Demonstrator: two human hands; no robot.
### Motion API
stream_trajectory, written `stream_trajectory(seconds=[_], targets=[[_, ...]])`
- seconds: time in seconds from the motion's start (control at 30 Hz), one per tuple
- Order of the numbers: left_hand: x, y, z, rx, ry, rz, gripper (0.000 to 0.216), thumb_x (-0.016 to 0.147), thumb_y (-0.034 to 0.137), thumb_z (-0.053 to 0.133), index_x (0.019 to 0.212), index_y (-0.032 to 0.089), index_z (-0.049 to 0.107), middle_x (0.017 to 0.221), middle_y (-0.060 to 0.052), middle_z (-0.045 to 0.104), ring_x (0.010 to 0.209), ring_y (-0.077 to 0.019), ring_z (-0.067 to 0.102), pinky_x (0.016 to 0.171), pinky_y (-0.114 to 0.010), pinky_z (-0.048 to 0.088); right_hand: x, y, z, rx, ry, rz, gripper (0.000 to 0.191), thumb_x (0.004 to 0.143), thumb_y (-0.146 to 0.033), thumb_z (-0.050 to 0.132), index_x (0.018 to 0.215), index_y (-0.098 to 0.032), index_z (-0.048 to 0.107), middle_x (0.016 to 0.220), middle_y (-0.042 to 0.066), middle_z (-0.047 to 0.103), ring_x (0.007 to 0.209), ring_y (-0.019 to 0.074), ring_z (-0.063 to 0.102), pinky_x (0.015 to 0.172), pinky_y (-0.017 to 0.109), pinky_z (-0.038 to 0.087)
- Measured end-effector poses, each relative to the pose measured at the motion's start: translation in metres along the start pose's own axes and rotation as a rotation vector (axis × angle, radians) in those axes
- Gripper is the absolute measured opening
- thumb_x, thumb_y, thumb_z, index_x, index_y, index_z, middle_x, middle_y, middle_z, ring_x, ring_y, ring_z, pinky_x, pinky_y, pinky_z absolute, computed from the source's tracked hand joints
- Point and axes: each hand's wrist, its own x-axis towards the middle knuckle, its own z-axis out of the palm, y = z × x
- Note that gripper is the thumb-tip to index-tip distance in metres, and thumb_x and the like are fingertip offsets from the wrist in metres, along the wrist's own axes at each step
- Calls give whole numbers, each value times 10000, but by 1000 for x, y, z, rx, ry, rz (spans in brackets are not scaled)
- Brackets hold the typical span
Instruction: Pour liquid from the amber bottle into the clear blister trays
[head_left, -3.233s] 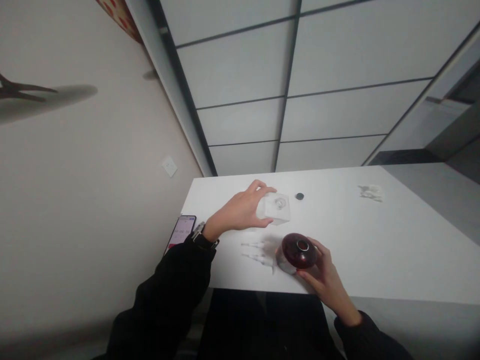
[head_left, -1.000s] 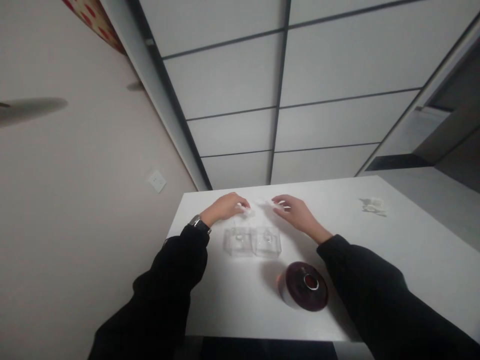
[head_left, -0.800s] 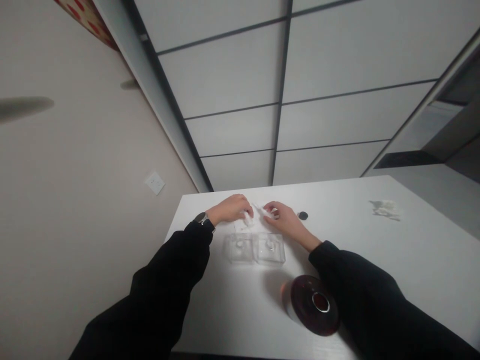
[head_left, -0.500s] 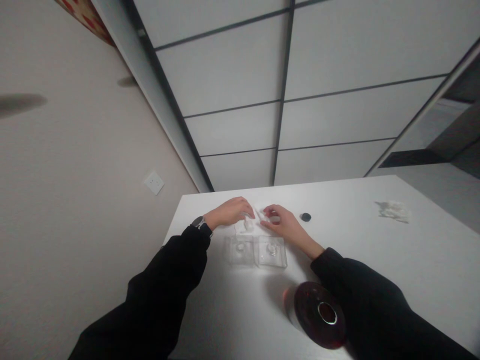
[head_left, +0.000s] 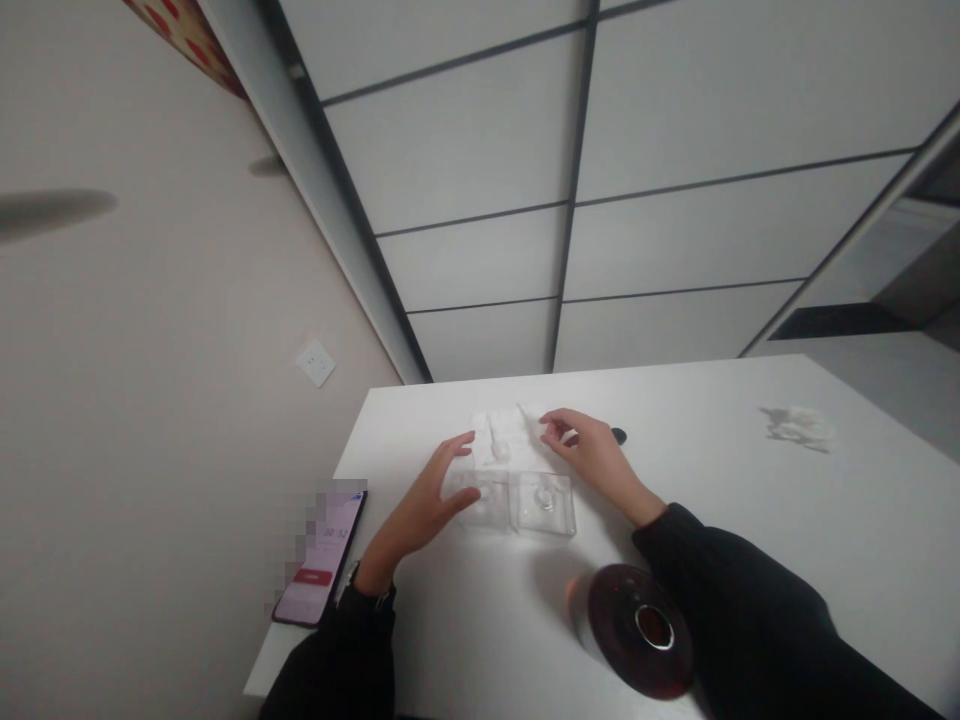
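Beyond the clear plastic box lies a thin white tissue (head_left: 508, 436), spread on the table with a raised right edge. My right hand (head_left: 589, 450) has its thumb and fingers curled together at that raised edge, pinching it. Over the left half of the box hovers my left hand (head_left: 424, 505), thumb and fingers apart, with nothing in it. The clear plastic box (head_left: 541, 530) shows two square halves side by side, each with a round feature in its middle. A small pale item seems to lie on the tissue, too faint to name.
A phone (head_left: 321, 560) with a lit screen lies at the table's left edge. A dark red round container (head_left: 622, 650) stands near my right forearm. A small black disc (head_left: 619, 436) is partly behind my right hand. Crumpled white tissue (head_left: 799, 428) lies far right on the white table (head_left: 465, 630).
My left hand has come away from the tissue, back and to the left, and spread its fingers. The right hand has shifted slightly right. The phone has come into view.
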Motion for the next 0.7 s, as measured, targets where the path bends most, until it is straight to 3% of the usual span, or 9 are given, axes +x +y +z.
stream_trajectory(seconds=[0.1,0.23,0.37,0.5,0.7], targets=[[-8,-8,1,-94,-96,-3,1037,860,702,751,1653,249,259,1699,-208,339,1544,-356,415,1293,-588,297,-2,-4,-2,-18,-47,-18,199,908,-278,716,1101,-256,761,922,56,776,727,216,681,738,392,588],[-11,-13,3,-97,-162,-44,1208,762,586,901,1678,285,173,1695,-202,354,1571,-360,375,1309,-605,253,-4,-6,-2,-4,-97,-40,169,902,-313,758,1056,-254,796,989,74,808,705,219,686,721,404,589],[-12,-15,10,-74,-182,-49,1098,792,427,917,1647,280,244,1629,-169,457,1554,-335,400,1317,-587,249,-8,-8,0,44,-111,-72,190,985,-350,649,1032,-253,807,1023,82,813,768,221,719,700,377,595],[-10,-16,16,-68,-180,-69,964,794,333,905,1581,250,354,1592,-165,495,1475,-335,497,1272,-559,349,-10,-10,2,77,-56,-85,258,1019,-394,594,1020,-252,809,1026,94,811,900,250,744,734,384,602],[-14,0,5,-26,-93,-104,719,792,297,882,1411,223,523,1474,-132,603,1402,-324,559,1238,-520,396,-10,-20,-10,86,105,-49,298,989,-466,635,958,-226,810,913,84,781,806,226,714,661,354,582]])
